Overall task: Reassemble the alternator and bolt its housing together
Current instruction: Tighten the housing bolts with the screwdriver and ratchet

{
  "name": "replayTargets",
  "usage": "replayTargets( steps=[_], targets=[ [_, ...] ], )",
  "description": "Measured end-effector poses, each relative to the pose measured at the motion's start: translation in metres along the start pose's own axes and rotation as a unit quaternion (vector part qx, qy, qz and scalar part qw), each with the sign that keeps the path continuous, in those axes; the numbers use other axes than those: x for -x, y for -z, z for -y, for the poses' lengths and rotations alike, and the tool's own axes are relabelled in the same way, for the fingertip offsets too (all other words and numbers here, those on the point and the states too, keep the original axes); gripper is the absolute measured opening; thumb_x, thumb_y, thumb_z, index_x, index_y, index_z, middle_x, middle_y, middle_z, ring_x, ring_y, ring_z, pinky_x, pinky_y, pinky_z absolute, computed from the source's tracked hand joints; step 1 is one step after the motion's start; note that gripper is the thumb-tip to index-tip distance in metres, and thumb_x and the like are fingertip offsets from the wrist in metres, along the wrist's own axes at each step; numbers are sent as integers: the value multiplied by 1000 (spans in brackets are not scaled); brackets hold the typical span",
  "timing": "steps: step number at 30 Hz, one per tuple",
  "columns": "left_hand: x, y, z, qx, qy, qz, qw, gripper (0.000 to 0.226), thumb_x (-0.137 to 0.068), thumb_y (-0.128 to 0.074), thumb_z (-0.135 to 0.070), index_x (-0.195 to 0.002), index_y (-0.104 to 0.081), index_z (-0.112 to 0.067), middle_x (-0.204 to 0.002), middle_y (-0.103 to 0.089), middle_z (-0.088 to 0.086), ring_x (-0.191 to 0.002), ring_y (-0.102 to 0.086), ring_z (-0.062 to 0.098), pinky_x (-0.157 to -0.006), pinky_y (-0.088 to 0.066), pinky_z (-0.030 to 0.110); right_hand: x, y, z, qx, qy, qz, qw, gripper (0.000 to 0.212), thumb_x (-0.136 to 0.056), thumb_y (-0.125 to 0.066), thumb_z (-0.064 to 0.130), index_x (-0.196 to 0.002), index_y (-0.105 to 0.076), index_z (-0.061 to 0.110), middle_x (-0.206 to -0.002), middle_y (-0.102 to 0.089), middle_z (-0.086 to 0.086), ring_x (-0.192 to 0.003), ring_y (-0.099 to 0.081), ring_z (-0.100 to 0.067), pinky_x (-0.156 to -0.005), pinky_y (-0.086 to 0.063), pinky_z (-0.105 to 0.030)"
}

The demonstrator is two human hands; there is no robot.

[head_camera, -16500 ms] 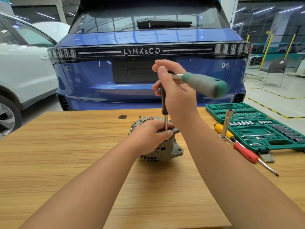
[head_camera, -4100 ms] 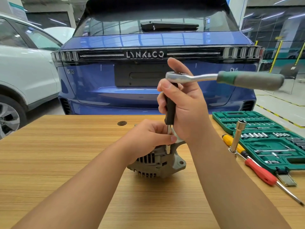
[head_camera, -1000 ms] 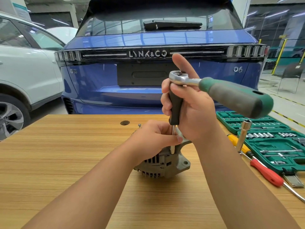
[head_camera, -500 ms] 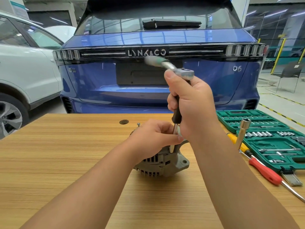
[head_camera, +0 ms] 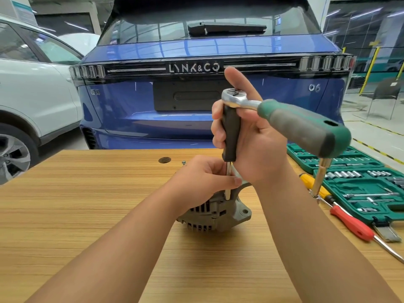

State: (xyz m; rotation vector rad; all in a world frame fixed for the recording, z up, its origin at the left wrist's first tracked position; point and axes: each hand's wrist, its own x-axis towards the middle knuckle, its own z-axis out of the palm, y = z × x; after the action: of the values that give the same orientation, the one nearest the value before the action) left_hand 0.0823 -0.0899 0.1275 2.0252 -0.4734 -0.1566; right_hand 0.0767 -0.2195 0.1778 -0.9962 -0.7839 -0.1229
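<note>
Steadying the ribbed grey cast-metal alternator mid-table, your left hand pinches the driver shaft while your right hand wraps the black extension under the green-handled ratchet. Heavy, rigid, likely stable; hold its housing.

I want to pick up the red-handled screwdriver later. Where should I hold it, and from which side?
Probably grip the red handle of the red-handled screwdriver, coming from above on the near side. It lies flat on the table, its handle is the thickest part, and the green socket case crowds its far side.
</note>
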Motion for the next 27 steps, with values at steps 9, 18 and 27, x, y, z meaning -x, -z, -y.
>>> replayTargets(
  steps=[9,18,27],
  targets=[
    [1,1,0,-17,-6,-11,1000,16,-78,-78,-41,-86,-77,-27,-96,-76,13,-100,-69,40,-99,-53,63,0,-2,0,-25,-49,-48,997,49,-88,-61,41,-128,-52,16,-82,-52,-5,-59,-46,-15,-54,-39,-26],
    [-2,0,3,-22,-14,7,1000,29,-74,-74,-49,-88,-76,-25,-96,-74,18,-92,-68,46,-93,-53,68,-3,13,4,-35,-80,-32,996,25,-94,-62,18,-119,-64,23,-74,-54,4,-58,-48,-10,-58,-38,-25],
    [-3,1,4,-28,-4,13,1000,31,-77,-72,-48,-98,-79,-27,-100,-78,7,-104,-71,36,-99,-53,63,-2,7,-13,61,58,-5,996,42,-96,-53,6,-127,-60,33,-81,-58,-4,-58,-47,-17,-53,-42,-27]
  ],
)
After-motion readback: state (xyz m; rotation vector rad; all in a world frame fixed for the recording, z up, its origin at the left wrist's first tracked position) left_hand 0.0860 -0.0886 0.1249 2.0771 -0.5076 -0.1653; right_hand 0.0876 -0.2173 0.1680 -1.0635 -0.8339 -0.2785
